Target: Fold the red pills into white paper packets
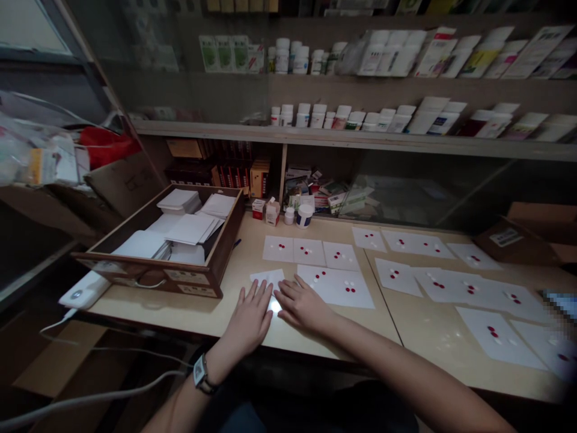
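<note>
My left hand (251, 314), with a watch (201, 371) on its wrist, lies palm down on the table, fingers stretched out. Beside it, my right hand (303, 302) also rests flat with its fingers extended. The fingertips of both reach the near edge of a small white paper (270, 276), which looks folded and is partly covered by them. Just past my right hand is a white sheet (332, 288) bearing red and white pills (350, 290). Behind it, more papers (309, 253) carry similar small groups of pills. Neither hand appears to grip anything.
At left, a wooden drawer (216, 273) holds stacks of white paper (184, 227). Small boxes (272, 211) and a white bottle (305, 216) stand at the back. Several pill-bearing sheets (500, 337) spread rightward. A cardboard box (518, 237) sits far right; shelves of medicine bottles (318, 116) rise behind.
</note>
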`<state>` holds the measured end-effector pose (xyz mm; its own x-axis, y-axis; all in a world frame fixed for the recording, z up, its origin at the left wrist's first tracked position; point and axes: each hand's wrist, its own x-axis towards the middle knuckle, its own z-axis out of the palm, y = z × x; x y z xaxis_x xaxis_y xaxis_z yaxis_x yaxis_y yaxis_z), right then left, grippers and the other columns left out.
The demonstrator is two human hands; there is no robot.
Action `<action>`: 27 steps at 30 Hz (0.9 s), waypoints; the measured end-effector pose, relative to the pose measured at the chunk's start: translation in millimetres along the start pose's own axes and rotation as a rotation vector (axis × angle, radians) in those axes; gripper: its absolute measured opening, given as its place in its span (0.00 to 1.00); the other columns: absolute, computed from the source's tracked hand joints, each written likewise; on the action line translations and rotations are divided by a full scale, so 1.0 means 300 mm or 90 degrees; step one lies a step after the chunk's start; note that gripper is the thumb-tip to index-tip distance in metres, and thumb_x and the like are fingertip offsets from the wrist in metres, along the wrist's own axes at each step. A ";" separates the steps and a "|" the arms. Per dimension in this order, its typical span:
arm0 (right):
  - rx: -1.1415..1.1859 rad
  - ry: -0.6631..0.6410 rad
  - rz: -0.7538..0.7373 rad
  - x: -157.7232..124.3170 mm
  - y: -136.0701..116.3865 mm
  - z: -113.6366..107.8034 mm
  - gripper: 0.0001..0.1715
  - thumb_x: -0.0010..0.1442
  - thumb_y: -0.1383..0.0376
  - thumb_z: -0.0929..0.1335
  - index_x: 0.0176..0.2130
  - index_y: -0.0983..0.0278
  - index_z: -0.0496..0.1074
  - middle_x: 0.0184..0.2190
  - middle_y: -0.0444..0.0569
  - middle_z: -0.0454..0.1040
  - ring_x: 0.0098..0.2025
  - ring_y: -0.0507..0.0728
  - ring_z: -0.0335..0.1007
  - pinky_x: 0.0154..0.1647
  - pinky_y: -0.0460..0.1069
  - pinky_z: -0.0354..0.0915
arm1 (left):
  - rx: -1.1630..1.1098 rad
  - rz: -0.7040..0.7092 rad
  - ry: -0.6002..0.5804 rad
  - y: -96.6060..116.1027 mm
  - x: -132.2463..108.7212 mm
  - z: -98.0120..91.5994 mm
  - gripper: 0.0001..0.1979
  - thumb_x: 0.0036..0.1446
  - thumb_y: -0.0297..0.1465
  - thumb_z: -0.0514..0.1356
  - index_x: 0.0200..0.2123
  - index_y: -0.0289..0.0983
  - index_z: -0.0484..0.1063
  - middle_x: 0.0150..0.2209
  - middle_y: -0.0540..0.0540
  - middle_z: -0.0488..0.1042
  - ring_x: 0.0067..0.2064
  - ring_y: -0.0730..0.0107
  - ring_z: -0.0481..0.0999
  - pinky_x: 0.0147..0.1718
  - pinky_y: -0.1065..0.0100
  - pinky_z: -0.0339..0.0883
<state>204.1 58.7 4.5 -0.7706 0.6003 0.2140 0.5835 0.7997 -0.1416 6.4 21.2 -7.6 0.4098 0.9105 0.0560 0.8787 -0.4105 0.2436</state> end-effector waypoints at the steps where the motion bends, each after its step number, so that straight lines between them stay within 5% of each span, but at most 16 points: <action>1: 0.004 -0.008 -0.007 0.000 0.002 -0.003 0.27 0.62 0.58 0.62 0.57 0.69 0.64 0.54 0.63 0.67 0.57 0.63 0.60 0.61 0.62 0.48 | -0.001 -0.001 -0.001 0.002 0.000 -0.003 0.28 0.62 0.32 0.47 0.65 0.35 0.49 0.64 0.38 0.53 0.65 0.49 0.49 0.59 0.43 0.48; 10: 0.050 -0.056 -0.002 -0.009 -0.003 -0.046 0.30 0.63 0.55 0.61 0.60 0.67 0.60 0.58 0.62 0.63 0.61 0.64 0.54 0.61 0.64 0.44 | -0.022 -0.013 0.004 0.006 -0.002 -0.004 0.27 0.63 0.36 0.47 0.64 0.34 0.52 0.64 0.38 0.53 0.66 0.47 0.45 0.58 0.42 0.46; 17: 0.047 -0.038 0.003 0.008 -0.010 -0.055 0.25 0.63 0.57 0.62 0.55 0.66 0.65 0.53 0.61 0.67 0.55 0.63 0.59 0.58 0.61 0.49 | -0.030 -0.154 0.155 0.011 0.073 -0.041 0.20 0.61 0.29 0.49 0.56 0.33 0.64 0.59 0.34 0.61 0.60 0.53 0.59 0.55 0.55 0.57; 20: 0.052 -0.025 -0.007 0.013 -0.008 -0.062 0.24 0.63 0.58 0.62 0.55 0.66 0.65 0.49 0.59 0.69 0.52 0.63 0.60 0.57 0.61 0.50 | 0.001 -0.243 0.114 0.013 0.132 -0.086 0.25 0.55 0.36 0.57 0.54 0.31 0.64 0.54 0.32 0.66 0.55 0.49 0.64 0.50 0.55 0.61; 27: 0.050 -0.011 -0.010 0.024 -0.009 -0.074 0.19 0.64 0.62 0.60 0.52 0.65 0.68 0.47 0.58 0.70 0.50 0.62 0.61 0.54 0.59 0.52 | -0.002 -0.296 -0.019 -0.014 0.221 -0.163 0.26 0.42 0.42 0.66 0.43 0.35 0.70 0.44 0.36 0.72 0.49 0.50 0.69 0.44 0.60 0.62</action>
<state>202.6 60.4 27.7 -0.7843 0.5871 0.2006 0.5496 0.8075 -0.2143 17.9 85.7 42.5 -0.0207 0.9960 -0.0871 0.9699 0.0411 0.2400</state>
